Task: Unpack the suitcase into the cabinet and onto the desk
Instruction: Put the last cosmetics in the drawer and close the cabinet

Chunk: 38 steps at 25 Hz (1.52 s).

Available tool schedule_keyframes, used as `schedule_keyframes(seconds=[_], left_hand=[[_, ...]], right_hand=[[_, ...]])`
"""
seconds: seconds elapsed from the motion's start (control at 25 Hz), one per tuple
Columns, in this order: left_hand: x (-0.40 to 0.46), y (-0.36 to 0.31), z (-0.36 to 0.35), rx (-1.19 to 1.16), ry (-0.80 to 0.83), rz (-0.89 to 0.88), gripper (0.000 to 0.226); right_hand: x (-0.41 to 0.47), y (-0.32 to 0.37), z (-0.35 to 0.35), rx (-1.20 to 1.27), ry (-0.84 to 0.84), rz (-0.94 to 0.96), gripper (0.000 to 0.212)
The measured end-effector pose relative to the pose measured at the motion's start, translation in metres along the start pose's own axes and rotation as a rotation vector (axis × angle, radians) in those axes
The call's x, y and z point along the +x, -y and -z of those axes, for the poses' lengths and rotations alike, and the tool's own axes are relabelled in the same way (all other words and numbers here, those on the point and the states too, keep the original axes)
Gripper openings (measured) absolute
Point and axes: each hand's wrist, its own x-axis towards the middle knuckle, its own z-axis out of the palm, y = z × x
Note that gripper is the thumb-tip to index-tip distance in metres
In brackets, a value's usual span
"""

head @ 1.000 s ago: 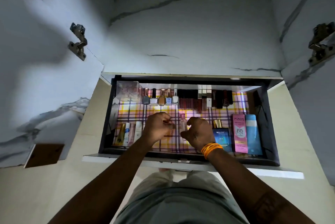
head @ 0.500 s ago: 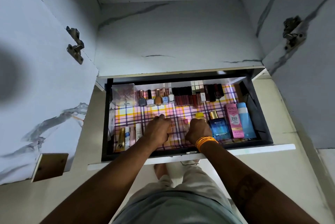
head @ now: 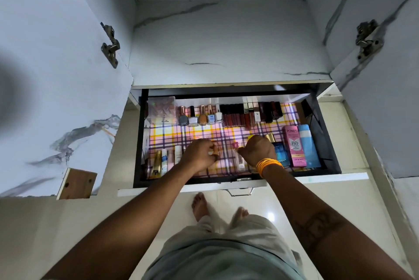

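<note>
An open black drawer (head: 327,134) with a plaid liner (head: 181,134) holds cosmetics. My left hand (head: 199,155) hovers over the front middle with fingers curled round something small and pale, mostly hidden. My right hand (head: 258,151), with orange bangles at the wrist, pinches a small clear bottle with a pink cap (head: 238,160) lying on the liner between both hands. A yellow cap (head: 250,136) peeks out behind the right hand. The suitcase and desk are out of view.
Nail polishes (head: 201,117) and lipsticks (head: 238,116) line the drawer's back beside a clear box (head: 162,109). Tubes (head: 163,161) lie front left; blue perfume (head: 280,151), pink BB cream box (head: 294,146) and blue tube (head: 308,146) lie right. Cabinet doors (head: 56,75) stand open on both sides.
The camera has pulled back and tilted down, so my feet now show. Both hands stay over the front middle of the drawer, and the clear bottle now lies on the liner.
</note>
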Motion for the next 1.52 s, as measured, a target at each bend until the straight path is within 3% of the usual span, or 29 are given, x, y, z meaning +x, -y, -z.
schedule_keyframes(seconds=[0.24,0.56,0.8,1.04,1.2,1.32,1.4,1.52], left_hand=[[-0.032,-0.028,0.022,-0.364,-0.210,0.026,0.030],[-0.122,-0.114,0.072,-0.873,-0.673,-0.046,0.014],[-0.199,-0.165,0.128,-0.894,-0.912,-0.169,0.017],[-0.294,-0.163,0.200,-0.889,-1.554,-0.359,0.012],[-0.316,-0.131,0.251,-0.809,-1.829,-0.193,0.014],[-0.317,-0.112,0.272,-0.765,-1.675,-0.031,0.043],[-0.319,-0.107,0.277,-0.806,-1.459,-0.099,0.055],[-0.322,-0.108,0.270,-0.819,-1.304,-0.243,0.045]], right_hand=[[-0.028,-0.003,0.026,0.345,0.050,0.206,0.031],[-0.108,0.015,0.100,0.609,-0.106,0.594,0.015],[-0.172,0.032,0.158,0.834,-0.147,0.763,0.018],[-0.218,0.045,0.193,0.944,-0.234,0.836,0.017],[-0.242,0.057,0.213,1.026,-0.280,0.842,0.017],[-0.264,0.068,0.211,1.050,-0.293,0.833,0.016],[-0.277,0.077,0.203,1.068,-0.290,0.825,0.017],[-0.291,0.079,0.196,1.099,-0.305,0.783,0.018]])
